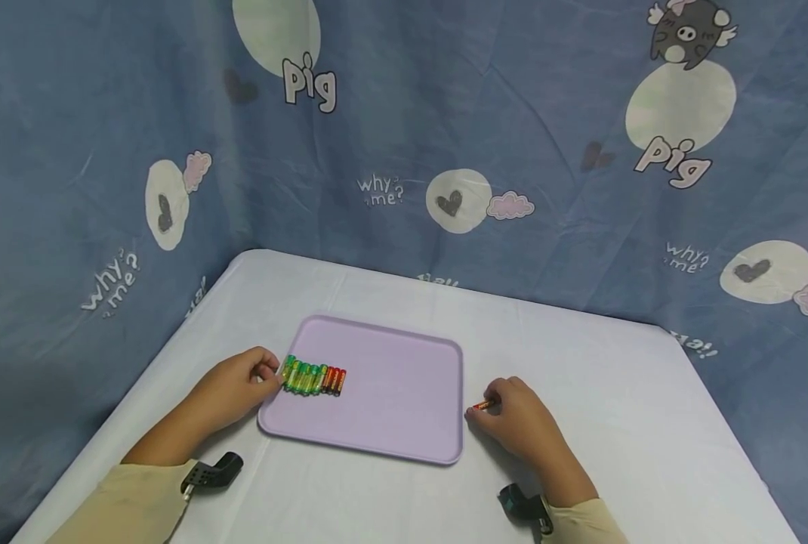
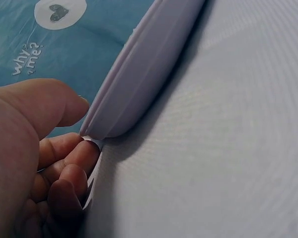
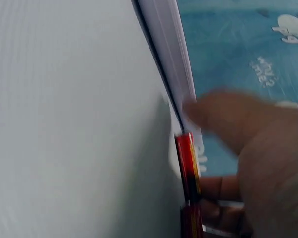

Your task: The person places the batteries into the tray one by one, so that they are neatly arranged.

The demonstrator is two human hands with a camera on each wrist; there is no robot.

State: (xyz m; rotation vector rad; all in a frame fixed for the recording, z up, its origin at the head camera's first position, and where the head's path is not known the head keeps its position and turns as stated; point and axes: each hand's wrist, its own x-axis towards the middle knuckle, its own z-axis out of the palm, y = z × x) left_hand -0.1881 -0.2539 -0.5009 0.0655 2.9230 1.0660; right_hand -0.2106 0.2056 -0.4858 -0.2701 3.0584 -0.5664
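Observation:
Against the left edge of a lilac tray (image 1: 390, 408) stands a row of batteries, with several green batteries (image 1: 303, 378) on the left and red-and-black batteries (image 1: 334, 381) on the right. My left hand (image 1: 241, 385) is at the tray's left rim beside the row. In the left wrist view, its thumb and curled fingers meet the lilac rim (image 2: 144, 64) from either side. My right hand (image 1: 519, 415) is just off the tray's right edge and holds a red battery (image 1: 483, 406). The right wrist view shows two red batteries (image 3: 188, 166) end to end against its fingers; the thumb is blurred.
Under the tray is a table with a white cloth (image 1: 615, 378). Behind and to the left hangs a blue printed curtain (image 1: 547, 113). Black wrist cameras (image 1: 217, 472) sit at both sleeves.

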